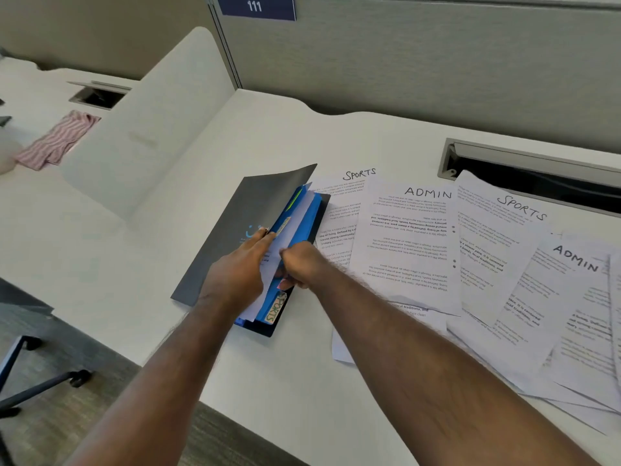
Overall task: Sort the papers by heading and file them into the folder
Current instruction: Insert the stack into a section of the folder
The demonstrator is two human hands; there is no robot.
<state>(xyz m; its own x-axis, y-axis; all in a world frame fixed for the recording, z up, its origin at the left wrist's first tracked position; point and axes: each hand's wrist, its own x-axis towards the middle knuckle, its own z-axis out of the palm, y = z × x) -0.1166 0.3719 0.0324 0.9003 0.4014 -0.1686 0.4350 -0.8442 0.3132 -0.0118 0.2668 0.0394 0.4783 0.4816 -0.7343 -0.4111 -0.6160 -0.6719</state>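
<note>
A dark grey folder point(235, 213) lies on the white desk, its cover lifted. Inside are blue dividers point(307, 216) with tabs; one tab point(277, 309) reads SPORTS. My left hand point(240, 270) rests flat on the cover and holds the folder apart. My right hand point(302, 264) is closed on a white sheet point(277, 240) that stands between the dividers. To the right, loose printed papers are spread out: one headed SPORTS point(359, 174), one ADMIN point(427, 192), another SPORTS point(521, 208), another ADMIN point(575, 263).
The white desk point(168, 264) has a cable slot point(537, 178) at the back right, partly covered by papers. A low white divider panel point(148, 129) stands to the left, with a striped pink cloth point(57, 139) beyond it. A chair base point(40, 381) is at lower left.
</note>
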